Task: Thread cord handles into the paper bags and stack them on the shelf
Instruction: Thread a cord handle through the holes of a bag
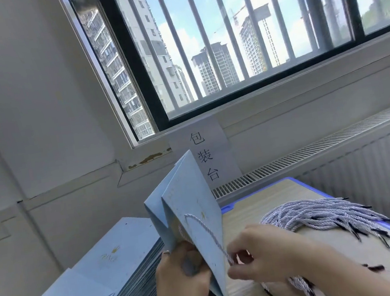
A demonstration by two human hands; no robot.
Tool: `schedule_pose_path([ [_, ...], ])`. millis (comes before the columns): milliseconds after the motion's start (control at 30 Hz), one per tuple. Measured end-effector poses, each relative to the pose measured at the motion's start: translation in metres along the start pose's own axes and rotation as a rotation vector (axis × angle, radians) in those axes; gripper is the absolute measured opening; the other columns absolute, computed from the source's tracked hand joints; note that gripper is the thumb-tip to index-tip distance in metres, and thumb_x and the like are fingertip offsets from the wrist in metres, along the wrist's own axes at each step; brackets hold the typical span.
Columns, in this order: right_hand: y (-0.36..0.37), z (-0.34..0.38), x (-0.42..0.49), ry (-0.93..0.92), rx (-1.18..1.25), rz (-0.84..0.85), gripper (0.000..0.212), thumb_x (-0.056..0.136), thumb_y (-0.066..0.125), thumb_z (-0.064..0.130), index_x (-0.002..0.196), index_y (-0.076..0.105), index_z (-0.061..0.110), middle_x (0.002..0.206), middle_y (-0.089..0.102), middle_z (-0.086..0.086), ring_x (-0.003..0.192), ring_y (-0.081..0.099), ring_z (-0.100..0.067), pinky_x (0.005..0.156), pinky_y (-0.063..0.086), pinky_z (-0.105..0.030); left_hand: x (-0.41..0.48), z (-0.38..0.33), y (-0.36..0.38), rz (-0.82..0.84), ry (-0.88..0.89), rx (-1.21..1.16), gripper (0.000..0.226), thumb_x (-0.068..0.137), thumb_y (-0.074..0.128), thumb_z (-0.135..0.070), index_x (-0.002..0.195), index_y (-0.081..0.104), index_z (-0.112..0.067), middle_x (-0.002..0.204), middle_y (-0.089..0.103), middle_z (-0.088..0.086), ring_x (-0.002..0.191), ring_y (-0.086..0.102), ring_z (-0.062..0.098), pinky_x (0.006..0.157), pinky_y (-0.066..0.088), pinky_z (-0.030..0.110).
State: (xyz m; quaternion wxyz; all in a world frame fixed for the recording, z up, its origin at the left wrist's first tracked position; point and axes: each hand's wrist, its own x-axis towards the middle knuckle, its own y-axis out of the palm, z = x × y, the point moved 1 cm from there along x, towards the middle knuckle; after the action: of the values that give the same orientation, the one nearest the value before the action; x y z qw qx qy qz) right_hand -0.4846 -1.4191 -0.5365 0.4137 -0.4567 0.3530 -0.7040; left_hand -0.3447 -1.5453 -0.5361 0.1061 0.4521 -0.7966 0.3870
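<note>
Blue bag mid-threading, most of the job ahead

Wood-topped table (254, 204) carries everything. Left of the held bag (190, 196) lies a tall stack of flat bags (102, 281), none showing handles, so I judge them unthreaded. Right of the held bag sits a thick bundle of cords (323, 215). The left hand (179, 278) grips the bag's lower part, keeping it upright. The right hand (261, 256) pinches one end of the cord (201, 224) looped across its front. No shelf is visible, so stacking looks undone
</note>
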Motion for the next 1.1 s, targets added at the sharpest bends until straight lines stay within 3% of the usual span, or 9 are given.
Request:
schedule_pose_path([
  [100, 0.002, -0.002, 0.004, 0.084, 0.044, 0.032, 0.033, 0.096, 0.052, 0.039, 0.071, 0.049, 0.018, 0.064, 0.052, 0.003, 0.07, 0.052, -0.023, 0.066, 0.047, -0.036, -0.005, 0.001, -0.002, 0.038, 0.037, -0.095, 0.014, 0.061, 0.072, -0.024, 0.064, 0.077, -0.037, 0.085, 0.069, 0.005, 0.076, 0.062, 0.002, 0.06, 0.041, 0.008],
  [233, -0.002, -0.003, 0.005, 0.169, 0.45, -0.032, 0.023, 0.099, 0.056, 0.025, 0.078, 0.053, 0.019, 0.064, 0.067, 0.005, 0.052, 0.05, -0.013, 0.053, 0.044, -0.027, -0.008, 0.008, -0.006, 0.138, 0.033, -0.11, 0.03, 0.076, 0.076, -0.006, 0.071, 0.08, -0.035, 0.101, 0.066, 0.003, 0.088, 0.055, -0.007, 0.075, 0.047, 0.014],
  [333, -0.01, -0.003, 0.003, 0.146, 0.579, -0.089, 0.02, 0.089, 0.07, 0.02, 0.079, 0.053, 0.02, 0.064, 0.067, 0.005, 0.059, 0.057, -0.011, 0.057, 0.045, -0.024, -0.009, 0.01, -0.005, 0.171, 0.056, -0.105, 0.024, 0.076, 0.076, -0.016, 0.077, 0.08, -0.039, 0.103, 0.071, 0.002, 0.101, 0.062, 0.007, 0.088, 0.053, 0.034],
  [433, -0.01, -0.003, 0.001, 0.133, 0.582, -0.041, 0.012, 0.087, 0.068, 0.016, 0.086, 0.06, 0.025, 0.069, 0.071, 0.0, 0.061, 0.061, -0.012, 0.062, 0.051, -0.032, -0.009, 0.011, -0.003, 0.16, 0.065, -0.1, 0.02, 0.076, 0.076, -0.019, 0.077, 0.08, -0.039, 0.1, 0.072, 0.004, 0.1, 0.065, 0.014, 0.086, 0.055, 0.036],
  [533, -0.009, 0.001, 0.002, 0.137, 0.588, 0.008, 0.015, 0.09, 0.06, 0.007, 0.093, 0.069, 0.019, 0.071, 0.073, -0.001, 0.06, 0.061, -0.011, 0.06, 0.049, -0.026, -0.009, 0.013, -0.003, 0.162, 0.089, -0.1, 0.019, 0.075, 0.074, -0.022, 0.075, 0.079, -0.039, 0.095, 0.073, 0.001, 0.101, 0.064, 0.018, 0.084, 0.054, 0.036],
  [633, -0.009, 0.001, 0.002, 0.185, 0.632, 0.008, 0.021, 0.089, 0.055, -0.001, 0.085, 0.073, 0.01, 0.073, 0.074, -0.004, 0.061, 0.063, -0.011, 0.058, 0.047, -0.022, -0.008, 0.015, -0.004, 0.163, 0.065, -0.107, 0.028, 0.076, 0.076, -0.013, 0.074, 0.079, -0.041, 0.096, 0.072, 0.003, 0.1, 0.064, 0.018, 0.083, 0.054, 0.034],
  [767, -0.012, 0.001, 0.001, 0.186, 0.657, -0.002, 0.005, 0.086, 0.069, 0.008, 0.084, 0.073, 0.007, 0.069, 0.072, 0.0, 0.063, 0.064, -0.009, 0.058, 0.047, -0.019, -0.009, 0.011, -0.005, 0.157, 0.065, -0.096, 0.03, 0.075, 0.076, -0.01, 0.072, 0.079, -0.04, 0.096, 0.072, 0.001, 0.101, 0.058, 0.008, 0.08, 0.049, 0.025],
  [967, -0.01, 0.002, 0.002, 0.169, 0.616, -0.022, 0.01, 0.076, 0.073, 0.015, 0.067, 0.069, 0.014, 0.073, 0.07, -0.014, 0.063, 0.057, -0.017, 0.061, 0.045, -0.038, -0.01, 0.009, -0.005, 0.153, 0.058, -0.111, 0.029, 0.075, 0.076, -0.011, 0.073, 0.079, -0.04, 0.1, 0.071, 0.0, 0.101, 0.055, 0.0, 0.08, 0.048, 0.021],
  [1100, -0.004, 0.004, 0.003, 0.174, 0.594, -0.049, 0.011, 0.075, 0.071, 0.018, 0.066, 0.067, 0.012, 0.073, 0.069, -0.016, 0.062, 0.055, -0.021, 0.06, 0.044, -0.04, -0.012, 0.007, -0.005, 0.162, 0.053, -0.101, 0.031, 0.076, 0.075, -0.01, 0.072, 0.079, -0.04, 0.099, 0.067, 0.002, 0.098, 0.051, -0.006, 0.073, 0.042, 0.007],
])
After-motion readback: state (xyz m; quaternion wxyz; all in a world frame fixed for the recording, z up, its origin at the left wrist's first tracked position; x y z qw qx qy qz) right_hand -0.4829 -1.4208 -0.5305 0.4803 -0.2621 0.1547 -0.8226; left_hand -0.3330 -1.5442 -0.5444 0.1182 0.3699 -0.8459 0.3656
